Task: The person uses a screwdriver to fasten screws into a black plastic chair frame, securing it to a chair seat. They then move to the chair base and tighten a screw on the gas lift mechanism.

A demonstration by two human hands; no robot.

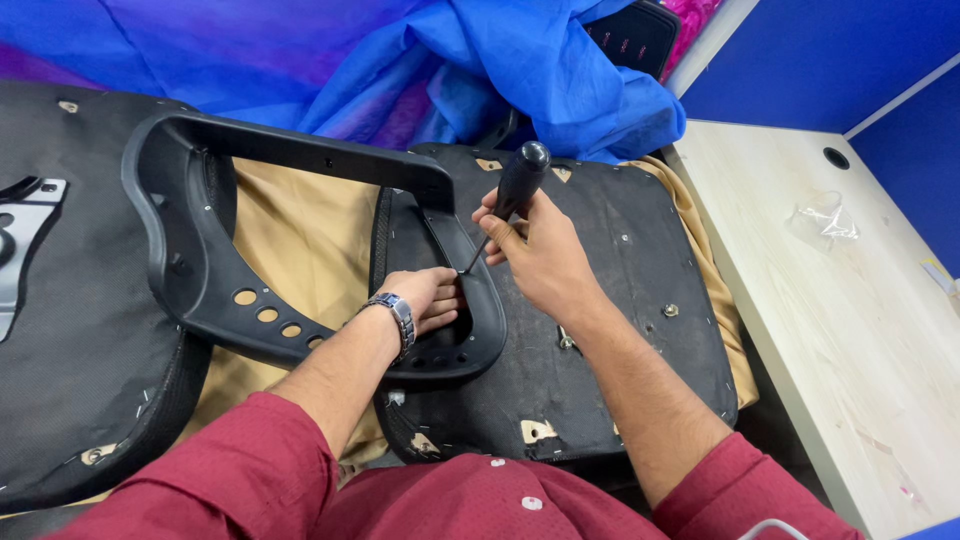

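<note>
- Right hand (540,250) clamped around one black-handled screwdriver (518,185), tip down inside the black plastic armrest frame (200,270).
- Left hand (430,295) curled closed over that frame's inner edge, just beside the tip.
- Two upturned black seat pads (620,330), tan cloth (300,240) between.
- Behind, one crumpled blue sheet (540,70); right, pale wooden desk (840,320), blue partition walls.

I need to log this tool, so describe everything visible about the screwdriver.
The screwdriver has a black, rounded, bulb-ended handle that looks like plastic and a thin dark metal shaft. It stands tilted, handle up and away, tip down. The right hand grips the handle's lower part. The tip meets the black plastic frame beside the left hand, which rests in the frame's opening. Its tip type is too small to tell.
</note>
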